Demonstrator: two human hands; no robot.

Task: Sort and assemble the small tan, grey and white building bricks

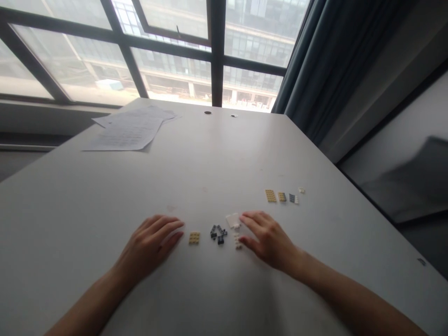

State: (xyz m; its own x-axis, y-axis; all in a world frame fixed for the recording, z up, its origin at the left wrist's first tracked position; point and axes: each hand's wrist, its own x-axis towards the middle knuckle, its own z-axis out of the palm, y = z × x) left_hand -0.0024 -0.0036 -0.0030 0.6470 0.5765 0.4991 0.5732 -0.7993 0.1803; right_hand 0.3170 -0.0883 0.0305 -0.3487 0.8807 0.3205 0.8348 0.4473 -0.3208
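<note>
Take the cluster of dark pieces (pixel 220 234) as your clock centre, with the window (pixel 168 56) at 12. Your worktop (pixel 168 177) runs out to its far edge beneath the glass; its left edge falls from 11 o'clock towards 9, and its right edge from 1 o'clock down past 3. You have broad room between your hands and the far edge, and more on both outer sides. A dark curtain (pixel 315 70) hangs beyond the right edge at 1 to 2 o'clock, and 2 round holes sit near the far edge at 12.

Your left hand (pixel 154 242) rests at 9 o'clock, fingers loosely extended and thumb a little apart, just short of the yellow studded block (pixel 194 238). Your right hand (pixel 268 238) lies at 3 o'clock, thumb and index spread: fingertips at the flat white piece (pixel 232 220), thumb against or just beside the white studded bricks (pixel 237 241); you cannot tell which.

The pieces lie directly on the worktop. Near 2 o'clock, a row holds a yellow plate (pixel 270 195), a yellow-and-grey block (pixel 282 197), a grey-and-white block (pixel 293 199) and a small white piece (pixel 301 190).

At 10 to 11 o'clock, overlapping papers (pixel 129 133) carry printed lines too small to read.
</note>
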